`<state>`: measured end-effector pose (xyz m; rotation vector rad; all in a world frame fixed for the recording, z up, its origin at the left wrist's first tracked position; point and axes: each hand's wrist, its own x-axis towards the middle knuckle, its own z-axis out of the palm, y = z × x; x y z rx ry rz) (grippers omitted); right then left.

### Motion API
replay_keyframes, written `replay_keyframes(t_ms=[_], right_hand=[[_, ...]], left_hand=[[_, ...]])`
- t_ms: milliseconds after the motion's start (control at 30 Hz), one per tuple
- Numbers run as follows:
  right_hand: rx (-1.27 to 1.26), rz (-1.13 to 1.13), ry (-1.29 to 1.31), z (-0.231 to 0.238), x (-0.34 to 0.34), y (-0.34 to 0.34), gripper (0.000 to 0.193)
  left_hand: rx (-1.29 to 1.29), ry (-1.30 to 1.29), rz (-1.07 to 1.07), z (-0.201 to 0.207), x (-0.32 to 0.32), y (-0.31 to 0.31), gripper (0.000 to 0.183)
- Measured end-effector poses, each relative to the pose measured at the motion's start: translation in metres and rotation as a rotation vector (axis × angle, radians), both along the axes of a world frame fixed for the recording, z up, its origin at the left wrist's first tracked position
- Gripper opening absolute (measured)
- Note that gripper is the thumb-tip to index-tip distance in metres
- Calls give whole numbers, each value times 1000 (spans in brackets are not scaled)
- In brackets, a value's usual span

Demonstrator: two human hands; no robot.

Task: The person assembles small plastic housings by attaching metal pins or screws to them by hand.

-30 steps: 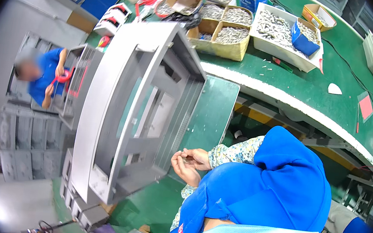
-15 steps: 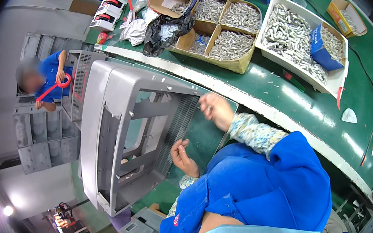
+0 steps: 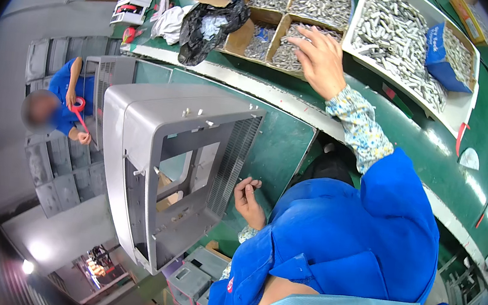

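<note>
My right hand (image 3: 321,62) is stretched over the front right compartment of a divided cardboard box (image 3: 294,72), fingers spread, above small grey metallic pieces. Lower down, my left hand (image 3: 250,202) is closed, thumb and fingers curled together beside the large grey housing (image 3: 159,104). What lies in its fingertips, if anything, is too small to name. The housing is an open frame with slotted side vents and a large window. Several small white pegs (image 3: 200,112) stand out from its upper edge, and another peg (image 3: 139,172) sticks out of the front side.
A white tray (image 3: 462,117) of larger silvery pieces, holding a blue box (image 3: 438,57), stands right of the cardboard box. A black plastic bag (image 3: 199,42) lies to its left. The green bench has a white front edge (image 3: 215,85). At left, a co-worker (image 3: 64,93) handles red tape.
My right hand has left the housing's upper corner and reached up to the cardboard box, its fingers opening. My left hand stays beside the housing. The view has shifted slightly.
</note>
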<state>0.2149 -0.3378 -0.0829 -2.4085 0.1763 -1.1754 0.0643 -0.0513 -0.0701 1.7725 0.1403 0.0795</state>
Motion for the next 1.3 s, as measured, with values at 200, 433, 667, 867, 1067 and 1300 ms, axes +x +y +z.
replay_keyframes(t_ms=[200,433,667,867,1067,1300], right_hand=[[653,392,79,-6,-40,51,25],[394,601,324,-54,-85,101,20],[82,432,416,-88,-88,72,22],[120,411,477,-99,-85,61,25],[137,402,473,-100,-82,61,26],[115,396,470,-96,-83,62,27]], left_hand=[[-56,35,22,-1,0,-1,19],[-17,64,71,-1,-7,6,20],[9,113,95,-4,-12,4,21],[34,194,84,-5,-11,1,22],[0,248,33,-8,-3,-4,21],[-29,272,36,-13,-4,-4,22]])
